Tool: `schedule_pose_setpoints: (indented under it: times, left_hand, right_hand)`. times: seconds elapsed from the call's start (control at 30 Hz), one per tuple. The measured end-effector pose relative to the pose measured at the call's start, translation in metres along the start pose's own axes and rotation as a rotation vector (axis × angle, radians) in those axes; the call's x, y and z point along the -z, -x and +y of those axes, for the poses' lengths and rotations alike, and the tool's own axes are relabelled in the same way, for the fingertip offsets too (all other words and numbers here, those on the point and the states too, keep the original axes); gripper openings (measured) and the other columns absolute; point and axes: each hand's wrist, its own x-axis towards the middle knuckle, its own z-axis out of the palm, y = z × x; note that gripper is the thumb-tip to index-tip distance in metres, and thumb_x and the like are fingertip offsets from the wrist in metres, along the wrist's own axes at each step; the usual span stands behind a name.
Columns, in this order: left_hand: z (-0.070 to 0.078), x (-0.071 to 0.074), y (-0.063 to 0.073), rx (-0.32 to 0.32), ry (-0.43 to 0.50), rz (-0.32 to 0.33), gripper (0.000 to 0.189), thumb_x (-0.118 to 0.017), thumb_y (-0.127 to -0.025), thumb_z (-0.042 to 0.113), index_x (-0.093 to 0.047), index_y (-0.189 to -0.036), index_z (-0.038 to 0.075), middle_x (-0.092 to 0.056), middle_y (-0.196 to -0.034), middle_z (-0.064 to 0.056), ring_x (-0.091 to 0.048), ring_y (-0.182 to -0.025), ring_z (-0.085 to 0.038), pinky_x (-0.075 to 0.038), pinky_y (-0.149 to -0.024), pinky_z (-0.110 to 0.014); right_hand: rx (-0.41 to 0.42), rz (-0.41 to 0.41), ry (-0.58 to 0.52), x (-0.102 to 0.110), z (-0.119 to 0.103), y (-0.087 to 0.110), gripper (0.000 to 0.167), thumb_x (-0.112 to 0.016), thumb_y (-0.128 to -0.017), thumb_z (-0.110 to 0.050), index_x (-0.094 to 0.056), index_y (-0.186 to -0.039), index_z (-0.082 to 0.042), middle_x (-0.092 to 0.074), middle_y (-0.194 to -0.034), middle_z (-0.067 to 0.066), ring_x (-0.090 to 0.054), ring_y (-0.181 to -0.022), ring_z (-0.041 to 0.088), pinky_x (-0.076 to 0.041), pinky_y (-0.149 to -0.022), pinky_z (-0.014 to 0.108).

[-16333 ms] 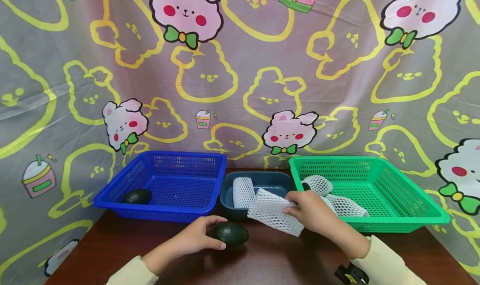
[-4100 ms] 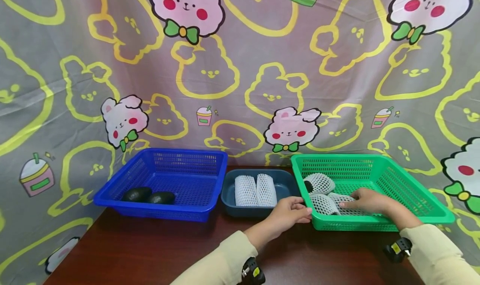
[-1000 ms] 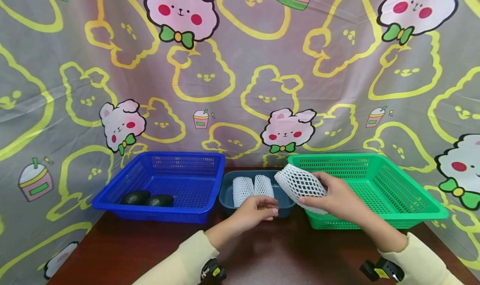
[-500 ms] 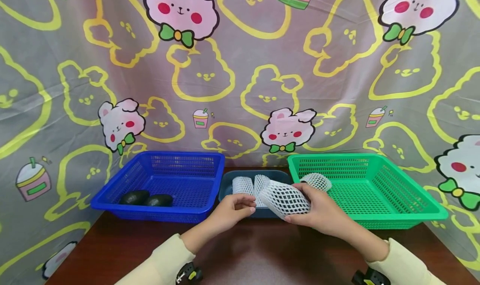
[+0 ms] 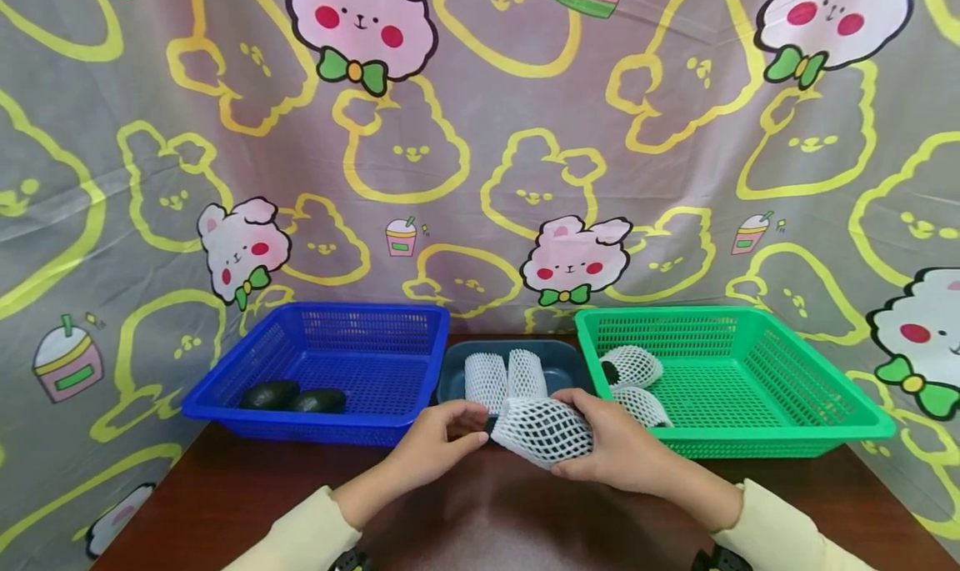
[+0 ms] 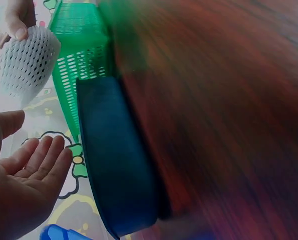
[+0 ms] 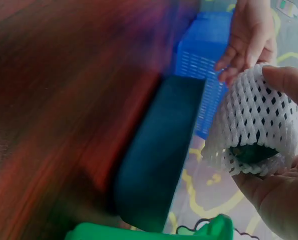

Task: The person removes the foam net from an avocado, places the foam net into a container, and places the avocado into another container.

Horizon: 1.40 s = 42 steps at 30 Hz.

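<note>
My right hand (image 5: 626, 450) grips an avocado in a white foam net sleeve (image 5: 546, 431), held in front of the small dark-blue tray (image 5: 566, 371). Dark green skin shows through the mesh and at the sleeve's open end in the right wrist view. My left hand (image 5: 438, 444) is beside the sleeve's left end, fingers loosely bent and palm facing it. In the left wrist view the left hand (image 6: 31, 172) holds nothing. Two white foam net sleeves (image 5: 486, 381) lie side by side in the tray.
At left stands a blue basket (image 5: 315, 429) with two bare avocados (image 5: 318, 401) in its near left corner. A green basket (image 5: 757, 446) at right holds two net-wrapped avocados (image 5: 636, 364) by its left wall. The brown table (image 5: 495, 521) runs up to a patterned cloth (image 5: 480, 162).
Since the oldest frame, a second avocado has come into the blue basket and a second sleeve into the tray. My right hand has brought a wrapped avocado from the green basket leftward; my left hand moved left.
</note>
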Motion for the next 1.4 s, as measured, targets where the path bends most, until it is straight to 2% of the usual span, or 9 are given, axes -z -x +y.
schedule_pose_setpoints:
  times: [0.17, 0.43, 0.63, 0.87, 1.17, 1.3, 1.4]
  left_hand:
    - [-0.005, 0.003, 0.008, -0.043, -0.093, -0.006, 0.027, -0.07, -0.09, 0.014, -0.066, -0.113, 0.0, -0.068, -0.107, -0.01, -0.066, -0.095, -0.02, -0.053, -0.083, -0.035]
    - [-0.008, 0.009, 0.019, -0.101, -0.247, -0.034, 0.033, -0.075, -0.087, 0.022, -0.067, -0.111, 0.0, -0.067, -0.103, -0.008, -0.063, -0.097, -0.019, -0.05, -0.087, -0.036]
    - [-0.012, 0.01, 0.025, -0.081, -0.306, -0.044, 0.032, -0.076, -0.085, 0.023, -0.068, -0.109, 0.004, -0.068, -0.101, -0.004, -0.062, -0.096, -0.016, -0.049, -0.087, -0.036]
    - [-0.015, 0.009, 0.028, -0.061, -0.274, -0.068, 0.024, -0.075, -0.086, 0.018, -0.069, -0.104, 0.004, -0.069, -0.099, -0.002, -0.063, -0.092, -0.013, -0.051, -0.081, -0.032]
    - [-0.019, 0.006, 0.031, -0.039, -0.238, -0.1, 0.02, -0.074, -0.087, 0.022, -0.07, -0.1, 0.007, -0.069, -0.098, 0.0, -0.063, -0.092, -0.013, -0.051, -0.082, -0.033]
    - [-0.021, 0.006, 0.032, -0.049, -0.187, -0.112, 0.019, -0.074, -0.087, 0.019, -0.07, -0.098, 0.005, -0.069, -0.097, -0.004, -0.065, -0.087, -0.016, -0.053, -0.078, -0.031]
    - [-0.022, 0.005, 0.032, -0.066, -0.155, -0.115, 0.017, -0.073, -0.087, 0.017, -0.07, -0.098, 0.005, -0.069, -0.095, -0.005, -0.066, -0.085, -0.013, -0.054, -0.075, -0.029]
  right_hand:
    - [0.008, -0.075, -0.002, -0.01, 0.006, -0.002, 0.077, -0.088, -0.069, -0.04, -0.05, -0.13, -0.011, -0.059, -0.111, -0.006, -0.057, -0.094, 0.013, -0.051, -0.079, 0.03]
    - [0.038, -0.162, 0.013, -0.023, 0.014, -0.006, 0.074, -0.086, -0.071, -0.04, -0.049, -0.128, -0.01, -0.059, -0.111, -0.004, -0.057, -0.095, 0.011, -0.05, -0.081, 0.028]
    - [0.05, -0.192, 0.014, -0.035, 0.022, -0.009, 0.072, -0.085, -0.071, -0.041, -0.051, -0.127, -0.011, -0.059, -0.11, -0.006, -0.056, -0.094, 0.009, -0.049, -0.082, 0.027]
    - [0.079, -0.202, -0.027, -0.048, 0.028, -0.01, 0.067, -0.086, -0.07, -0.037, -0.053, -0.123, -0.013, -0.06, -0.105, -0.008, -0.057, -0.09, 0.008, -0.049, -0.081, 0.026]
    - [0.047, -0.246, -0.064, -0.057, 0.031, -0.012, 0.067, -0.085, -0.071, -0.037, -0.052, -0.125, -0.013, -0.059, -0.108, -0.008, -0.057, -0.091, 0.008, -0.049, -0.082, 0.026]
    - [0.046, -0.244, -0.047, -0.06, 0.033, -0.012, 0.067, -0.084, -0.071, -0.039, -0.052, -0.125, -0.014, -0.059, -0.108, -0.008, -0.057, -0.091, 0.007, -0.049, -0.081, 0.026]
    - [0.05, -0.239, -0.037, -0.06, 0.034, -0.012, 0.068, -0.084, -0.072, -0.041, -0.052, -0.125, -0.014, -0.059, -0.108, -0.008, -0.056, -0.091, 0.007, -0.048, -0.081, 0.026]
